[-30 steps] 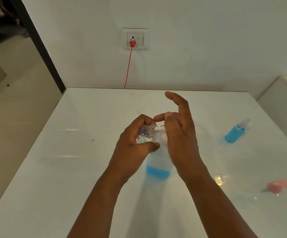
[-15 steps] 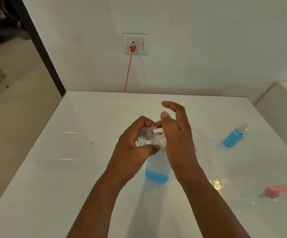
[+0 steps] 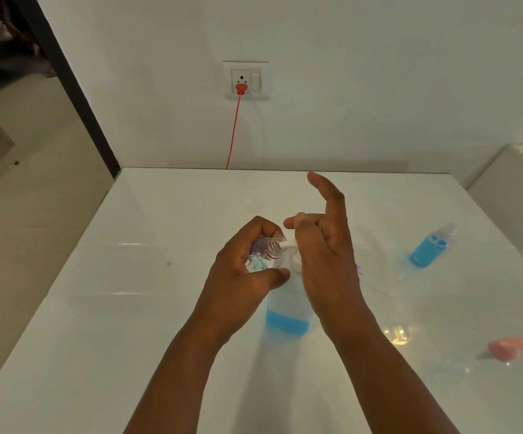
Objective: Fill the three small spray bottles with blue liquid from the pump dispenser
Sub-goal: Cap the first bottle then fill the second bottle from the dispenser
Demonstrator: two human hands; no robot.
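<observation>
A small clear plastic spray bottle (image 3: 265,250), uncapped, sits gripped in the left hand (image 3: 241,277) with its threaded mouth at the white nozzle of the clear pump dispenser of blue liquid (image 3: 287,308) mid-table. The filling step looks underway; next comes a steady downward press with the mouth kept aligned. The right hand (image 3: 323,255) rests on the pump head, fingers loose and grasping nothing, its forefinger raised higher than a moment ago.

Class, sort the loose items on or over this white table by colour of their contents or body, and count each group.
Blue: 2, the pump dispenser and the filled small bottle.
Clear: 1, the small bottle in the left hand.
Pink: 1, the spray cap.
Total: 4.
</observation>
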